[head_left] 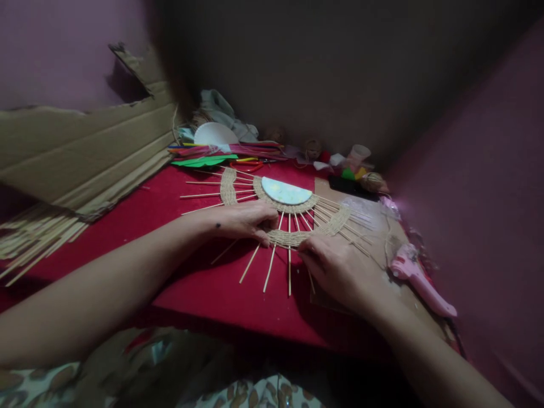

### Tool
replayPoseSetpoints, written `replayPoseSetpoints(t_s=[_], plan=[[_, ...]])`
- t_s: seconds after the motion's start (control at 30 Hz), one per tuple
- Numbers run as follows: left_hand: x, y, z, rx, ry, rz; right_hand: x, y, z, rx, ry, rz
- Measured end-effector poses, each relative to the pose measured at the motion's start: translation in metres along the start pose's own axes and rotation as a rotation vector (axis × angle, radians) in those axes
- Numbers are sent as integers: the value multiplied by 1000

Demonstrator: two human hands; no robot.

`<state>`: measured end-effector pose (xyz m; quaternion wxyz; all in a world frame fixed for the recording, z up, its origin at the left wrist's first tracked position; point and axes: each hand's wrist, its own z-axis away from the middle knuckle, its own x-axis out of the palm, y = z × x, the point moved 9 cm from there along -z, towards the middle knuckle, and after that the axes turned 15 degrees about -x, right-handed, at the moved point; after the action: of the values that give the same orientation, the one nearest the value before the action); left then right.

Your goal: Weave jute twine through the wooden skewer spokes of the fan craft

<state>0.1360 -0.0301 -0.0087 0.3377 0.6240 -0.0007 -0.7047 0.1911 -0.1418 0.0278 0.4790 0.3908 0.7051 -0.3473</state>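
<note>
A half-round woven fan [289,238] lies on the red cloth, with thin wooden sticks spreading out from a pale blue half-disc [287,191]. Twine is woven through the sticks in an inner band by the disc and an outer band further out. My left hand [255,221] is closed on the outer twine band, left of its middle. On the same band, right of the middle, my right hand [325,258] pinches the lower edge. Several stick tips stick out towards me between the hands.
A pink glue gun [420,280] lies at the right on a cardboard sheet [397,238]. Bundled sticks [38,241] and a large cardboard piece [93,153] are at the left. Coloured strips [238,151], green scissors-like shapes aside, and a white half-disc [215,135] lie along the back.
</note>
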Motion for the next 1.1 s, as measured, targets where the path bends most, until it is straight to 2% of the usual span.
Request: replayPoseSetpoints(t_s=[0.23,0.43,0.63,0.83,1.1], plan=[[3,-6,-2,-19,-79,64,4,-27,24,-110,116,103],[0,-4,0,-5,-53,19,10,-45,39,-121,200,10],[1,0,1,42,-13,-47,10,-51,43,-91,255,-2],[1,1,1,27,-21,-47,17,-63,47,-108,247,41],[0,0,5,19,-78,-50,15,-57,47,-101,219,110]])
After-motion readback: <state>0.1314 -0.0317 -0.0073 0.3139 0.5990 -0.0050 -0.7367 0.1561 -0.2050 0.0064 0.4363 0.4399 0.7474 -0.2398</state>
